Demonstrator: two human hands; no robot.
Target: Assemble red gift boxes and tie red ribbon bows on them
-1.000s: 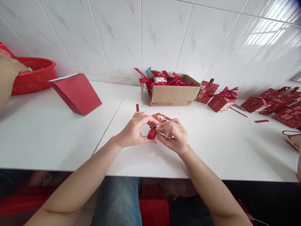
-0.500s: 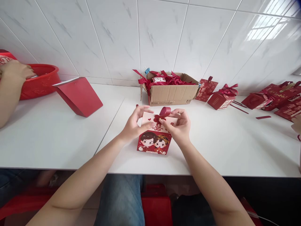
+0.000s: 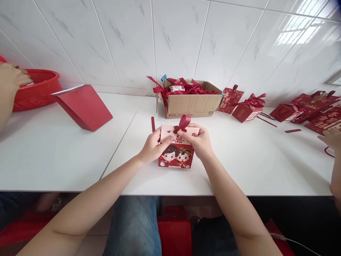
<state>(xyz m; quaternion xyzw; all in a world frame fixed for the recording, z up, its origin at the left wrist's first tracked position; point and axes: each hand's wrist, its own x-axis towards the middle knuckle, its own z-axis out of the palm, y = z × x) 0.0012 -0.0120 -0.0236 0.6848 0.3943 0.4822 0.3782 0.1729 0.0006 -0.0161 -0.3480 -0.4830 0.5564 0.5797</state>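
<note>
A red and cream gift box [image 3: 176,156], printed with a cartoon couple and red characters, stands upright near the table's front edge. My left hand [image 3: 156,145] grips its upper left side, thumb across the front and fingers behind. On the other side my right hand [image 3: 198,140] closes round the top right, its thumb pressing at the base of a dark red ribbon loop [image 3: 184,122]. That loop rises from a red flower-shaped piece on the cream flap. The fingers behind the box are largely hidden.
Behind stands a cardboard box [image 3: 190,105] full of red ribbons. A plain red gift box [image 3: 84,108] lies to the left, near a red basket [image 3: 39,92] with a co-worker's hand [image 3: 13,78]. Finished-looking red boxes [image 3: 246,111] and another person's hand [image 3: 333,138] are at right.
Both hands have closed in on the top of the gift box, fingers now wrapped behind it. The ribbon loop stands more upright. The person at right has reached further into view.
</note>
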